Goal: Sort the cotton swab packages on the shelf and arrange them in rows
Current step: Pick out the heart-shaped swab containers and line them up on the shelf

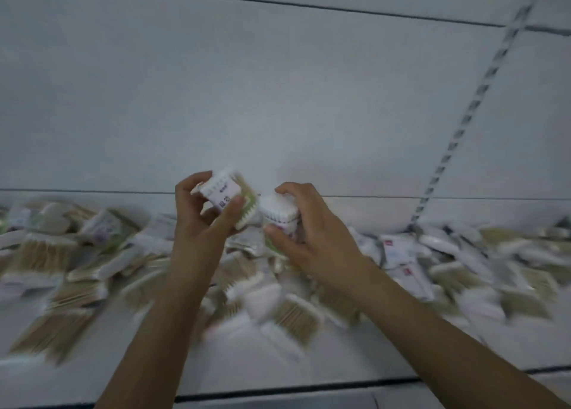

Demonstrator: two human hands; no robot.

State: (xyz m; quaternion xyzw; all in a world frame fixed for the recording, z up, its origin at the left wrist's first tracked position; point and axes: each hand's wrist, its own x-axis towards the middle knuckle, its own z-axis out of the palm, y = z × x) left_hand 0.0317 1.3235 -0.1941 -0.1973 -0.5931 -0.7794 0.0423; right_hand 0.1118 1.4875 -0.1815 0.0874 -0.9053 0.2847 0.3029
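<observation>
Both my hands are raised above a white shelf (370,350) covered with a loose heap of cotton swab packages (77,263). My left hand (200,220) grips a tilted package (228,195) with a white printed label and a green edge. My right hand (312,226) is closed around a small stack of packages (279,215), white swab tips facing up. The two held bundles nearly touch at the centre. The whole picture is motion-blurred.
Wooden-stick swab packs (49,331) lie scattered at the front left. White packs with red marks (398,254) pile up at the right. A white back panel (278,99) rises behind, with a slotted upright (482,90) at the right. The shelf's front edge (293,388) runs below my forearms.
</observation>
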